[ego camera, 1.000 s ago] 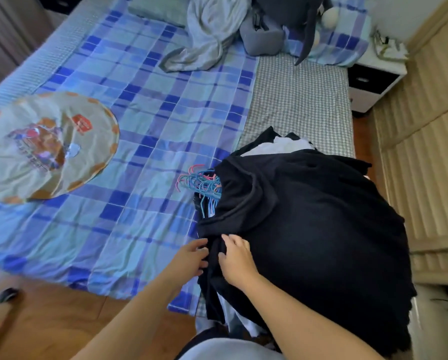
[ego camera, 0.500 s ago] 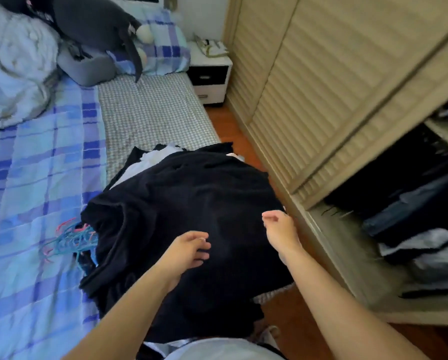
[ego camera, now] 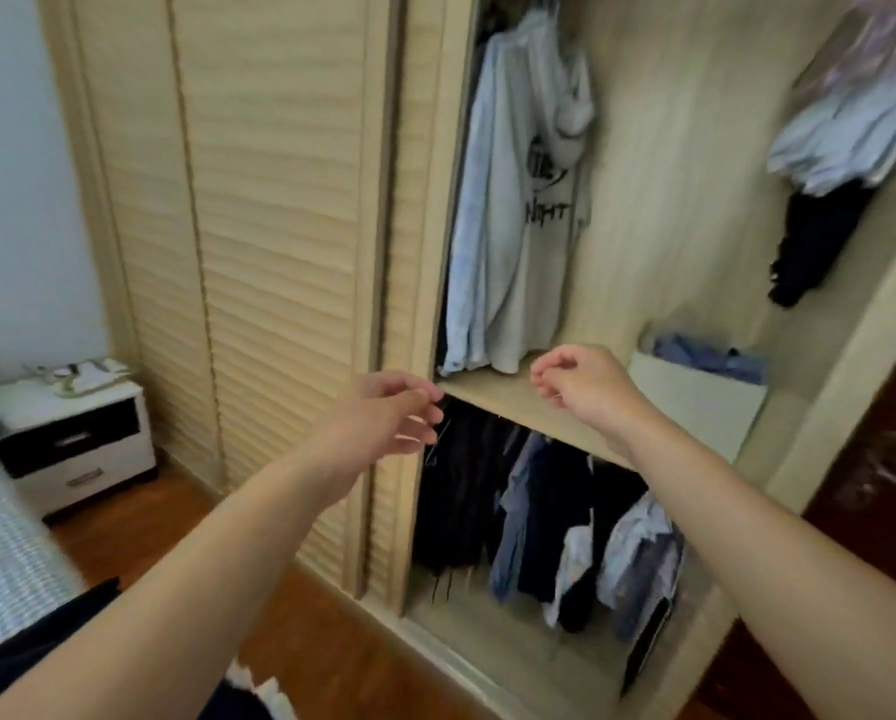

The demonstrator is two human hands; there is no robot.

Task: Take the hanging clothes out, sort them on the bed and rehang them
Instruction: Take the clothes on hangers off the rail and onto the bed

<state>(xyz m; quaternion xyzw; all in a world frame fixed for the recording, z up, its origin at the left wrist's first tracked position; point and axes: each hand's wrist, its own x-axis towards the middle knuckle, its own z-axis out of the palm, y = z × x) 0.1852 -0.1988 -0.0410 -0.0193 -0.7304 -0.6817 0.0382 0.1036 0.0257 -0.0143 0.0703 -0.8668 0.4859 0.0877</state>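
Observation:
I face the open wardrobe (ego camera: 659, 210). My left hand (ego camera: 383, 423) and my right hand (ego camera: 581, 381) are both stretched toward it at the height of the middle shelf (ego camera: 508, 402), fingers loosely curled and holding nothing. Pale shirts and a grey printed top (ego camera: 513, 200) hang in the upper section above my hands. Dark and blue clothes (ego camera: 534, 517) hang on the lower rail below the shelf. A corner of the dark clothes pile (ego camera: 35, 646) on the bed shows at the lower left.
A slatted sliding door (ego camera: 259, 252) covers the wardrobe's left half. Folded clothes (ego camera: 846, 127) sit on a shelf at upper right, and a white box (ego camera: 695, 397) stands on the middle shelf. A bedside cabinet (ego camera: 72, 433) is at the left on the wooden floor.
I have turned from the bed to the wardrobe. Both hands left the dark clothes pile and now reach toward the wardrobe's middle shelf, holding nothing.

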